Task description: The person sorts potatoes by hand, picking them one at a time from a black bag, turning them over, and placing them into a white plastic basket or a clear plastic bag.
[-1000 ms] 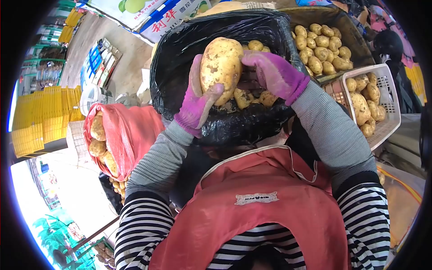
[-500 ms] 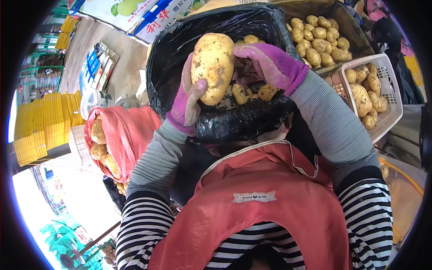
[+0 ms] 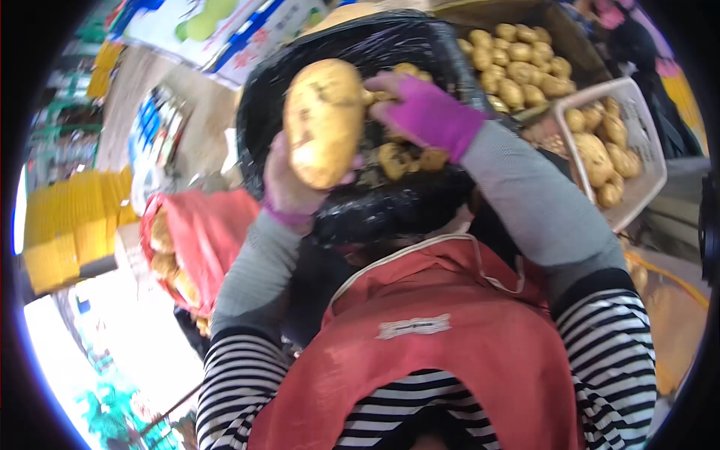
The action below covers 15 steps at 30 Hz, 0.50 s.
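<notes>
A large, oblong potato (image 3: pixel 324 124) with dirt patches is held upright above a box lined with a black plastic bag (image 3: pixel 397 206). My left hand (image 3: pixel 286 184), in a purple-and-grey glove, grips its lower left side. My right hand (image 3: pixel 431 116), gloved in purple, hovers over the box just right of that potato, apart from it. Its fingers are spread, though blurred; a yellowish patch shows between them. Smaller potatoes (image 3: pixel 397 160) lie in the box beneath my right hand.
At the upper right stands a dark crate (image 3: pixel 577 45) of small potatoes, with a white plastic basket (image 3: pixel 651 176) of potatoes beside it. A red sack (image 3: pixel 225 232) of potatoes sits at left. Printed cartons (image 3: pixel 251 37) lie behind the lined box.
The large potato has moved left and slightly closer in my left hand. My right hand has come off it and shifted a little left. The whole view is blurrier.
</notes>
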Motion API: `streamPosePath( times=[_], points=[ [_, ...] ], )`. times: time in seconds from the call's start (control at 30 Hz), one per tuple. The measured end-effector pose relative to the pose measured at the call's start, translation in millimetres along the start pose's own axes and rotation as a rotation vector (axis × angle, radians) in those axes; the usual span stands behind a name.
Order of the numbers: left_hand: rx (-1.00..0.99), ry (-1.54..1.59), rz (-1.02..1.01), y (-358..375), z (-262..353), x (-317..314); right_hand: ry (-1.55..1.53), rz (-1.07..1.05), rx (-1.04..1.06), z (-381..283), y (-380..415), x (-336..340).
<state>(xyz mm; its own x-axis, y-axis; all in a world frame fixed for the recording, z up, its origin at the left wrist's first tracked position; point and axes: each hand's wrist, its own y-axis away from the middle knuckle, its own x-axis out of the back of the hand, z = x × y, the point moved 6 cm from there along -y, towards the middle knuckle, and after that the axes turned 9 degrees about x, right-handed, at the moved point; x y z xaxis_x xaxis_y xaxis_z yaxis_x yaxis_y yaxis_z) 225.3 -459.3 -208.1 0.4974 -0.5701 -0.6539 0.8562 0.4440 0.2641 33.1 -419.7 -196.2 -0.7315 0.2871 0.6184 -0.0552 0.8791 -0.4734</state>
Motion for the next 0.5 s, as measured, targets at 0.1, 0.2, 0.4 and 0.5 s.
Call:
streamPosePath(
  times=[0.1,0.2,0.4,0.5],
  points=[
    [-0.070,-0.180,0.112,1,6,4,-0.159,0.149,-0.108,-4,-4,-7],
    [-0.370,-0.492,0.305,-14,18,-38,-0.909,0.120,-0.276,-8,-7,-16],
    [-0.223,-0.754,0.092,-2,-1,-79,-1.921,0.515,-0.195,-36,0,86],
    [-0.068,-0.916,0.301,-18,-22,-23,-2.012,0.594,0.025,-30,32,158]
  ],
)
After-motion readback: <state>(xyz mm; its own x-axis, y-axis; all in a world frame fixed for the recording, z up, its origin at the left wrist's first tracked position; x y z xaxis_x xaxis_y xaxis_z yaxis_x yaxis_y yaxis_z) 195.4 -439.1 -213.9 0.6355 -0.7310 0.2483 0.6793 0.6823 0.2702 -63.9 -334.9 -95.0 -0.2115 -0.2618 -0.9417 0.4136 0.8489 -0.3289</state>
